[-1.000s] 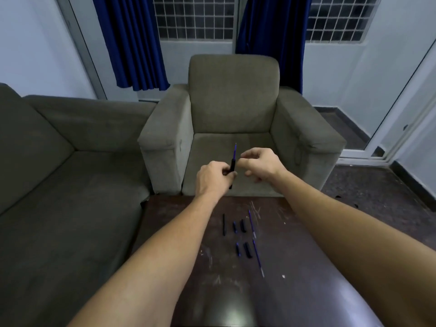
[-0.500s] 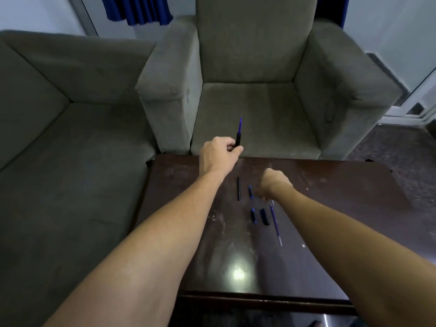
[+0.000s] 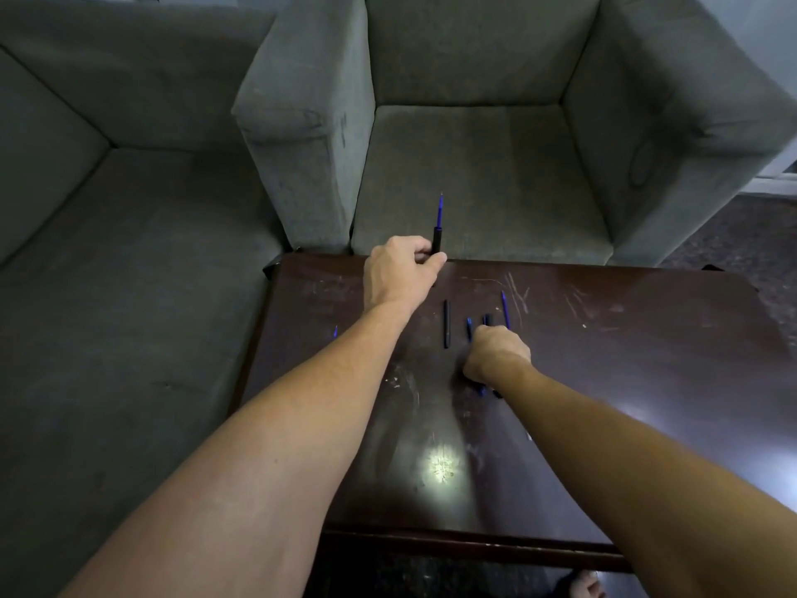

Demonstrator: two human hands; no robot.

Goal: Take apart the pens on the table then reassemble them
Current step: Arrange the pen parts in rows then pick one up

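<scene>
My left hand (image 3: 399,269) is closed around a black pen barrel (image 3: 437,240) held upright over the table's far edge, with a blue refill (image 3: 440,210) sticking out of its top. My right hand (image 3: 496,355) is down on the dark wooden table (image 3: 625,381), fingers curled over the small pen parts; what it grips is hidden. A second black barrel (image 3: 447,323) lies left of it. A small blue piece (image 3: 469,328) and a loose blue refill (image 3: 505,309) lie just beyond the knuckles. Two more small pieces (image 3: 481,389) poke out under the wrist.
A grey armchair (image 3: 474,166) stands right behind the table. A grey sofa (image 3: 129,252) runs along the table's left side. A bright light glare (image 3: 440,466) sits on the tabletop near me. A foot (image 3: 586,586) shows below the table's front edge.
The camera tilted down. My right hand left the held pen, dropped to the table and moved onto the small parts. My left hand kept the barrel upright.
</scene>
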